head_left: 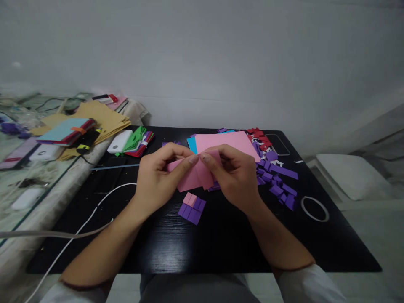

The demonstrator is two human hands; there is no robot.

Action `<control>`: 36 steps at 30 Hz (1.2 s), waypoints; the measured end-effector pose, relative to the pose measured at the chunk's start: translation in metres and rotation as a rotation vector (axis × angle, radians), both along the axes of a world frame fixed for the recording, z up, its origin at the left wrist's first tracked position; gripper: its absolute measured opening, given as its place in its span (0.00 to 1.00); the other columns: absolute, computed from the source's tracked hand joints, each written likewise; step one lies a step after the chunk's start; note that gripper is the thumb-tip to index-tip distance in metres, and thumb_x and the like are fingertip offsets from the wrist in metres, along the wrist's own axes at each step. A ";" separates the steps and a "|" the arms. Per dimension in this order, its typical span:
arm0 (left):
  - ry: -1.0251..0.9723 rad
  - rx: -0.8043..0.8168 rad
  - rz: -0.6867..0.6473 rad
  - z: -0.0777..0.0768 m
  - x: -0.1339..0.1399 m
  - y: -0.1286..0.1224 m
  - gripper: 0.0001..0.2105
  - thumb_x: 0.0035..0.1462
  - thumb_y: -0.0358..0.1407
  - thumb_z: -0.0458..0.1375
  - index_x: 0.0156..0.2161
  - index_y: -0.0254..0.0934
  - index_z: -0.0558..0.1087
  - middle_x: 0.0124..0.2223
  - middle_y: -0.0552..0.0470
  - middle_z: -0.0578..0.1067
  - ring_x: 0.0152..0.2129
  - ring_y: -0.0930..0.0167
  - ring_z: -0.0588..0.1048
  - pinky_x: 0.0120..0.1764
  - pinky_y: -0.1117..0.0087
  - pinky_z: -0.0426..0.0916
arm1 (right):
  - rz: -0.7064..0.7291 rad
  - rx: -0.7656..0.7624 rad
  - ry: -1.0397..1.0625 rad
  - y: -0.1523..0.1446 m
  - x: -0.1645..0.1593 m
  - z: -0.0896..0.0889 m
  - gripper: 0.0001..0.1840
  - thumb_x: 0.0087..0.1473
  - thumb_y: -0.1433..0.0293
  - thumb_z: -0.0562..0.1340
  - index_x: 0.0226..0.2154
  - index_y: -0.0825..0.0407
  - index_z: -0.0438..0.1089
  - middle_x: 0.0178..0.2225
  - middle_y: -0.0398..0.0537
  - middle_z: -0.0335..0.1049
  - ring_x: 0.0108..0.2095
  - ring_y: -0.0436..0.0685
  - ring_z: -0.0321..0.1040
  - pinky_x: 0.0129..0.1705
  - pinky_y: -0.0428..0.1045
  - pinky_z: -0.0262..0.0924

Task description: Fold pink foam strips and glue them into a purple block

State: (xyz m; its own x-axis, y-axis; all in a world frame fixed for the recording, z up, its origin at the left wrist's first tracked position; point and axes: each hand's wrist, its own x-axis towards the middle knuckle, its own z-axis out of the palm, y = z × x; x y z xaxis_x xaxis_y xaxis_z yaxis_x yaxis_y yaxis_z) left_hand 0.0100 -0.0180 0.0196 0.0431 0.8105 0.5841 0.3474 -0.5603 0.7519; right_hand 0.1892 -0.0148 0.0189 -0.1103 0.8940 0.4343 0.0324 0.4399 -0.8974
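Observation:
Both my hands are raised over the middle of the black table, thumbs almost touching. My left hand (pixel 160 174) pinches a piece of pink paper (pixel 190 179) between thumb and fingers. Pink paper is also gripped by my right hand (pixel 236 174), its upper edge standing up beside the thumb. Whether this is one sheet or two pieces, I cannot tell. Just below lies a small block of folded purple paper pieces (pixel 192 212), with pink folded pieces (pixel 190 199) along its upper left. Behind my hands rests a larger pink sheet (pixel 229 143) over a blue sheet (pixel 192 144).
Folded purple strips (pixel 277 185) and red pieces (pixel 260 139) are heaped at the right, near a clear ring (pixel 314 209). Bundled coloured papers (pixel 139 142) lie at the back left. A white cable (pixel 94 210) crosses the left side. A stool (pixel 353 176) stands at the right.

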 end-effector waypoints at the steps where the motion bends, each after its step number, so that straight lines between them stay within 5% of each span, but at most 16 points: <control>1: -0.010 -0.004 0.010 -0.001 0.000 0.000 0.04 0.62 0.35 0.67 0.35 0.39 0.80 0.31 0.54 0.80 0.26 0.74 0.75 0.29 0.74 0.70 | 0.006 -0.007 -0.005 0.000 0.000 0.000 0.07 0.61 0.63 0.72 0.35 0.50 0.80 0.32 0.43 0.78 0.32 0.51 0.73 0.35 0.47 0.67; 9: -0.158 -0.086 -0.013 -0.001 -0.003 0.003 0.04 0.63 0.36 0.66 0.36 0.39 0.78 0.31 0.55 0.78 0.24 0.75 0.72 0.28 0.74 0.68 | -0.002 -0.040 -0.035 0.002 0.002 0.002 0.14 0.59 0.59 0.72 0.29 0.52 0.76 0.26 0.41 0.69 0.28 0.50 0.61 0.29 0.47 0.58; 17: -0.070 -0.074 -0.096 0.001 -0.005 0.004 0.04 0.63 0.37 0.66 0.37 0.39 0.79 0.31 0.54 0.78 0.25 0.75 0.73 0.28 0.74 0.68 | 0.041 -0.038 -0.104 0.001 0.002 0.001 0.12 0.60 0.62 0.71 0.30 0.52 0.77 0.23 0.38 0.65 0.25 0.48 0.57 0.27 0.47 0.54; 24: -0.178 -0.053 0.053 -0.003 -0.010 0.004 0.06 0.64 0.38 0.65 0.36 0.40 0.79 0.30 0.56 0.77 0.25 0.74 0.71 0.29 0.73 0.66 | 0.097 -0.115 0.172 0.006 0.001 -0.004 0.17 0.51 0.61 0.78 0.41 0.49 0.78 0.36 0.45 0.81 0.37 0.54 0.79 0.42 0.49 0.75; 30: -0.199 -0.141 -0.062 0.000 -0.009 0.008 0.06 0.62 0.39 0.67 0.35 0.39 0.78 0.31 0.54 0.76 0.26 0.73 0.72 0.29 0.72 0.69 | -0.077 -0.049 0.176 0.005 0.001 -0.004 0.22 0.51 0.62 0.78 0.46 0.48 0.75 0.33 0.41 0.82 0.35 0.53 0.81 0.39 0.48 0.77; 36: -0.187 -0.177 -0.139 -0.001 -0.005 0.008 0.07 0.57 0.40 0.72 0.37 0.40 0.83 0.31 0.53 0.80 0.27 0.71 0.76 0.28 0.72 0.72 | -0.056 -0.030 0.197 0.003 -0.002 -0.005 0.21 0.49 0.62 0.79 0.44 0.47 0.77 0.34 0.42 0.84 0.35 0.53 0.82 0.41 0.48 0.79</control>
State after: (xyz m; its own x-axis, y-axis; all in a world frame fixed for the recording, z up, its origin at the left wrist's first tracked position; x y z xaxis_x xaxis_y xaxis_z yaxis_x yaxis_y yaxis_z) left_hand 0.0047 -0.0102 0.0186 0.0655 0.8944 0.4424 0.1229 -0.4472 0.8860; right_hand 0.1868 -0.0115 0.0136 0.0244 0.9090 0.4161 -0.1213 0.4158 -0.9013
